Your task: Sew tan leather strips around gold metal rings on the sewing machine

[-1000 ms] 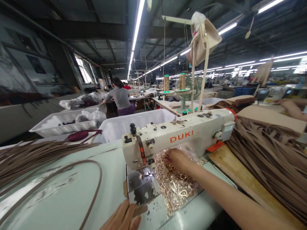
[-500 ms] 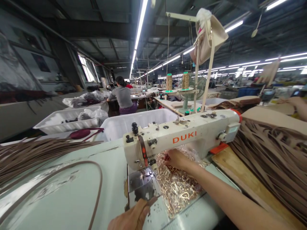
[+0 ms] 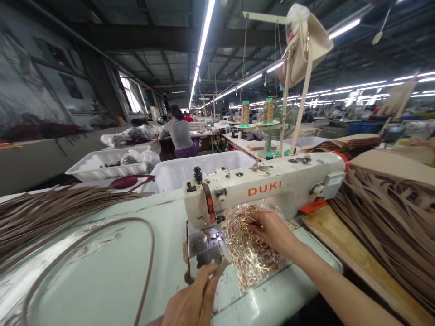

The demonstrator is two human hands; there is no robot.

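My left hand point(image 3: 193, 296) pinches the end of a narrow brown strap point(image 3: 222, 268) between thumb and fingers, just in front of the needle plate. Under the arm of a white sewing machine point(image 3: 234, 190) lies a heap of gold-coloured metal swivel hooks point(image 3: 249, 253) on clear plastic. My right hand point(image 3: 268, 228) is at the back right of this heap, its fingers curled together among the hooks. A glint of metal shows at its fingertips, but what they grip cannot be made out.
Bundled brown straps lie left point(image 3: 41, 217) and right point(image 3: 380, 222); a loose strap point(image 3: 151, 253) curves across the tabletop. White plastic bins point(image 3: 204, 163) stand behind the machine. A wooden board point(image 3: 336, 235) lies right. Thread cones point(image 3: 268, 112) stand behind; a seated person point(image 3: 181, 136) is farther off.
My right hand has shifted right over the hooks, its fingers now more in sight. My left hand stays on the strap end, which points more upward. The whole view has turned slightly.
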